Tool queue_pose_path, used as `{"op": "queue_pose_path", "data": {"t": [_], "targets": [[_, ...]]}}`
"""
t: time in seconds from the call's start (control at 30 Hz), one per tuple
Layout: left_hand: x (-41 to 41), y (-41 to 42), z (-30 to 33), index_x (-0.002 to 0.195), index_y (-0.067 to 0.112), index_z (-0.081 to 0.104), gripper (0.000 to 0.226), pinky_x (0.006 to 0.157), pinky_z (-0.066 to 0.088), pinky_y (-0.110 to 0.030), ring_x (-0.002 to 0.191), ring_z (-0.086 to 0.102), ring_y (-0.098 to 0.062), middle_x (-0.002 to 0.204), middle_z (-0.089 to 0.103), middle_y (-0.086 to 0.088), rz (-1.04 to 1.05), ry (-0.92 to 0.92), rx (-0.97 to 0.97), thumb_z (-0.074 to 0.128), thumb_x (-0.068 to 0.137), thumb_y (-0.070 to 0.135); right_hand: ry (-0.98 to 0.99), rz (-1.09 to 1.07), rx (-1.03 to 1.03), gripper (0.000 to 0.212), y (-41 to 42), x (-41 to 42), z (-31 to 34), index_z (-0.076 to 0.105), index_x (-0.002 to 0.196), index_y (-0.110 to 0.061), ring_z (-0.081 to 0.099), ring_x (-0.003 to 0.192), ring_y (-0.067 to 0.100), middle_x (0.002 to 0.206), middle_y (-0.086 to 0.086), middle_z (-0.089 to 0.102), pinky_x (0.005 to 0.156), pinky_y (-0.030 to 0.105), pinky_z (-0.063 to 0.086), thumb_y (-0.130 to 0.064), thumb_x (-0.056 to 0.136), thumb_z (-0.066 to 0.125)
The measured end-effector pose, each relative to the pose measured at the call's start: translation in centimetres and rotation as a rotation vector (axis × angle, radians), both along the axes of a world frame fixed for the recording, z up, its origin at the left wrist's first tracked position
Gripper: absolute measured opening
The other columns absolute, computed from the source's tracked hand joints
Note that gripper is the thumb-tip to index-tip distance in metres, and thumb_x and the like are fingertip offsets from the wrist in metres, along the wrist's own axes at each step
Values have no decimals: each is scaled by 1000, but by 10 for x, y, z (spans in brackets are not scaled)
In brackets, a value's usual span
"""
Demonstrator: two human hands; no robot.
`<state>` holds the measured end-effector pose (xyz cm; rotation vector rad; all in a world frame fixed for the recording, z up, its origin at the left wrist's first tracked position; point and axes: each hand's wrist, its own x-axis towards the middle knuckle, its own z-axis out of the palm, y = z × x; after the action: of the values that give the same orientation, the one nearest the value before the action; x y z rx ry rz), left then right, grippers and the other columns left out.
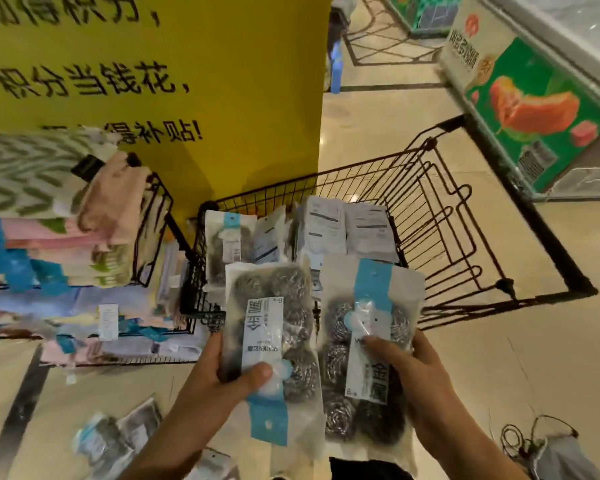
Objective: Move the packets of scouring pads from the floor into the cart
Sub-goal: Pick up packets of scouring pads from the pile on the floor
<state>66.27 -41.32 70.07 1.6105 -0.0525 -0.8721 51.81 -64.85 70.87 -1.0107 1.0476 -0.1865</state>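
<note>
Item: packets of scouring pads, clear pouches of steel-wool balls with white labels and blue header strips; two were in hand, several already in the cart, more on the floor.

Left packet (271,344): held upright-inverted, blue strip at the bottom; gripped by the left hand (219,372), thumb pressed across the front near the lower label, fingers curled behind.

Right packet (368,351): blue strip at the top; gripped by the right hand (413,375), thumb on the white label, fingers wrapped round the right edge; the two packets were side by side, edges touching or nearly so.

Position: both packets were raised above the floor, just before the near rim of the cart (465,216), not yet inside it.

Cart contents: a heap of like packets (326,230) lay against the near-left part of the black wire basket; the far-right part showed bare wire.

Floor stock (118,434): further packets remained at lower left, blurred; count could not be told.

Step judged in hand: carrying a pair to the cart, mid-task; next move would call for reaching forward over the rim and letting both packets go onto the heap, then returning for the floor stock.

Surroundings: wire shelf of folded cloths (84,216) at left; yellow sign (222,81) behind; freezer chest (534,109) at right.
</note>
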Motion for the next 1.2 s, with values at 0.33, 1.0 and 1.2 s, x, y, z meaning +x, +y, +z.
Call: {"op": "queue_pose_path", "data": {"t": [0.33,1.0,1.2], "targets": [[77,-50,-13,129,28,64,88,94,61,-49,109,76,-23,119,79,2,205,-19,107,100,52,53,47,287,36,41,-76,135,-36,63,124,-15,80,94,37,105,13,82,94,60,60,-7,88,80],[331,-73,-200,120,25,62,44,76,64,-28,95,76,-8,112,76,8,142,-125,341,86,83,20,293,293,-394,47,-56,393,-187,55,118,-29,71,92,14,108,-8,74,90,40,61,-39,84,86],[346,-85,-218,125,35,53,55,67,52,-9,81,66,20,105,67,24,106,-127,375,86,84,22,382,267,-440,56,-56,404,-203,54,125,-29,74,109,23,118,-4,76,98,49,60,-43,82,86]]}}
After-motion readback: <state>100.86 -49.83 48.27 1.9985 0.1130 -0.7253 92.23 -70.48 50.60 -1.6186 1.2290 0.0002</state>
